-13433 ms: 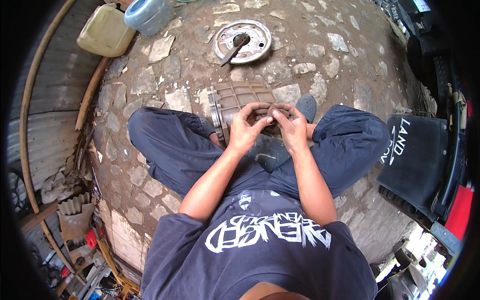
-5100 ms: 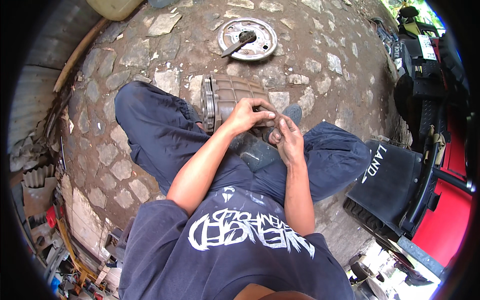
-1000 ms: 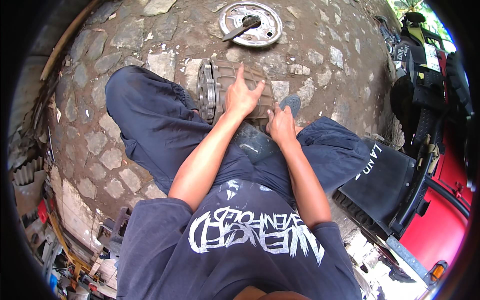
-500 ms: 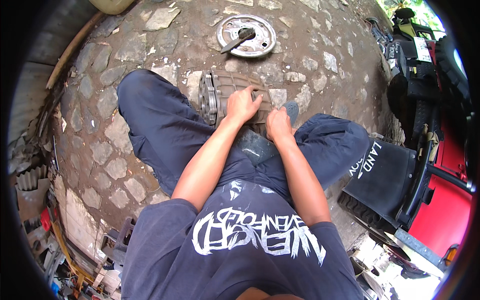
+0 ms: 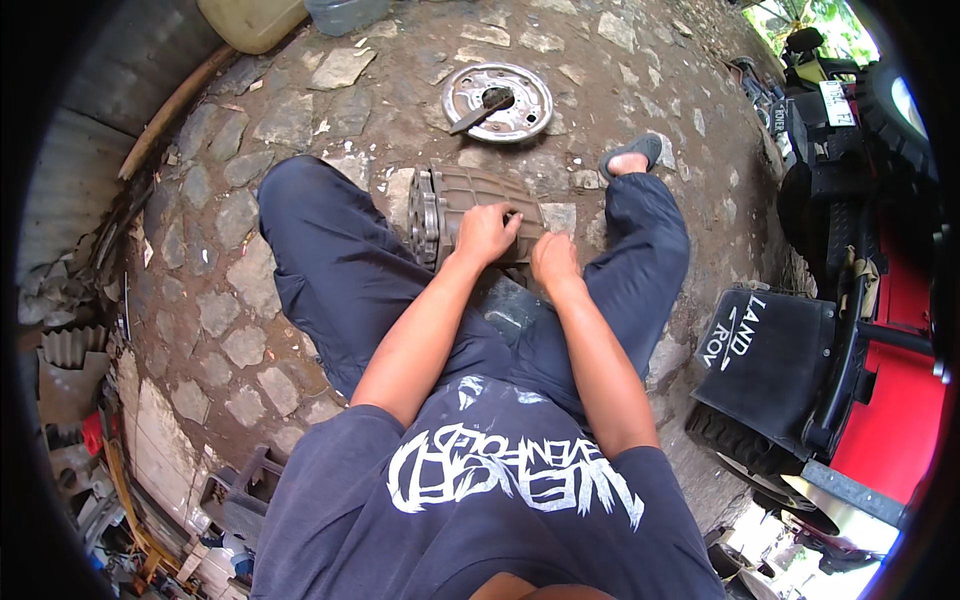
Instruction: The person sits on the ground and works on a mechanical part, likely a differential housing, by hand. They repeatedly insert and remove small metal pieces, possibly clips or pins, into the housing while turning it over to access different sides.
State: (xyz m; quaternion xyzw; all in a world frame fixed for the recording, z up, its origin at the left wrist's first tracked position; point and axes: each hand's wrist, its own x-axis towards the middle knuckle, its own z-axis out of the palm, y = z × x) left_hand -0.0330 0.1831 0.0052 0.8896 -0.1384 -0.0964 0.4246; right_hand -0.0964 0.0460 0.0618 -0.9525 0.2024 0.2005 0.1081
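Between my knees lies a brown, ribbed metal gearbox casing (image 5: 454,200) on its side, its grey toothed-looking flange (image 5: 424,218) facing left. My left hand (image 5: 487,234) lies on top of the casing, fingers curled over it. At the casing's right end is my right hand (image 5: 556,260), closed like a fist; whatever it may hold is hidden. Under my hands, between my thighs, is a dark, smooth, worn surface (image 5: 508,305), partly covered by my arms.
Beyond the casing, a round metal plate (image 5: 535,112) lies on the stone-and-dirt ground, a flat-bladed tool (image 5: 470,122) across it. A red vehicle (image 5: 885,430) with a black mud flap (image 5: 765,360) stands at right. Plastic containers (image 5: 255,22) are at the far left; scrap metal (image 5: 75,350) lines the left side.
My right leg has stretched forward, bringing the sandalled foot out to the right of the casing. Both hands stay at the casing. The whole view has shifted slightly.
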